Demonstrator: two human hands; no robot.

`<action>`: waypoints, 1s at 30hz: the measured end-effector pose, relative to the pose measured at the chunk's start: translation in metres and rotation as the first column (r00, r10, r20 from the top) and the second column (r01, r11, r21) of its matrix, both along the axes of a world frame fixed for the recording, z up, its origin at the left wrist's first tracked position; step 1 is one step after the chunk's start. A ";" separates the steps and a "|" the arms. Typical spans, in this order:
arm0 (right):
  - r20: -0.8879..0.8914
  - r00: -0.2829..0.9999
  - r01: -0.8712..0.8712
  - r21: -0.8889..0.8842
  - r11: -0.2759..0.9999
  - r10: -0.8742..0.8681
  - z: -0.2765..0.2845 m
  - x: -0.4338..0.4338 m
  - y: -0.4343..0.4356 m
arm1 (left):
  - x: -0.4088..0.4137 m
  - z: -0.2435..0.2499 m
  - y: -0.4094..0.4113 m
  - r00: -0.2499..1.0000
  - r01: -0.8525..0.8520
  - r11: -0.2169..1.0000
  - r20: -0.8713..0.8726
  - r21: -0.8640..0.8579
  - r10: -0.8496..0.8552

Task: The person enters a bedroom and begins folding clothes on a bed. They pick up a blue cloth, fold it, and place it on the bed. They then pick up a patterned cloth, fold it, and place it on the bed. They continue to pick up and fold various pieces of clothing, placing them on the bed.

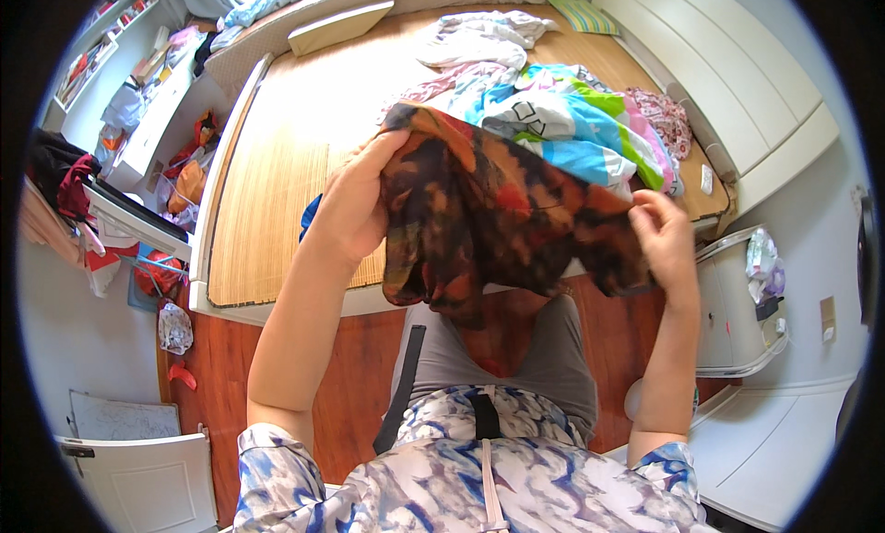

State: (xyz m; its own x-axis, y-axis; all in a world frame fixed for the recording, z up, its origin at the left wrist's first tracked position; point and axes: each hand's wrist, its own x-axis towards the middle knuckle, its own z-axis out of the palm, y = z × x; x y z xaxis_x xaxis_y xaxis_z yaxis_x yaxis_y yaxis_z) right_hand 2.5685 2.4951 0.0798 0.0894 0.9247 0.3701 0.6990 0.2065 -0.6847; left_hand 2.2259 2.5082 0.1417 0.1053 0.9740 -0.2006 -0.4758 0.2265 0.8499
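A dark garment (484,215) with a brown, orange and red print hangs stretched between my two hands, above the near edge of the bed. My left hand (359,194) grips its upper left corner, thumb on top. At the other end, my right hand (660,232) pinches the cloth between thumb and fingers. The lower part drapes in folds over my knees. Behind it, a heap of laundry lies on the bed's bamboo mat (276,215), including a blue, green and white printed cloth (574,125). A bit of blue fabric (310,216) shows beside my left wrist.
White and pink-patterned clothes (477,38) lie farther back on the bed. The white headboard (733,69) rises at the right, above a bedside cabinet (726,312). A chair with clothes (131,204) and a cluttered desk (155,111) stand at left. A white door (142,481) is lower left.
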 end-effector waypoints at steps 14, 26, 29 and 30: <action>-0.002 0.901 -0.428 -0.158 0.890 0.434 -0.075 -0.118 -0.024 | 0.003 0.012 -0.017 0.969 0.160 0.957 0.147 0.242 -0.199; -0.837 0.490 -0.437 0.007 0.900 0.244 -0.045 -0.074 -0.007 | -0.044 -0.011 -0.025 0.974 0.112 0.985 0.180 0.132 -0.135; -0.241 0.965 -0.117 -0.031 0.993 0.107 -0.020 -0.090 -0.022 | -0.039 -0.014 -0.029 0.956 0.143 0.981 0.239 0.128 -0.170; -0.191 0.973 -0.096 0.168 0.981 0.128 -0.021 -0.099 -0.025 | -0.035 -0.017 -0.030 0.951 0.149 0.980 0.252 0.131 -0.178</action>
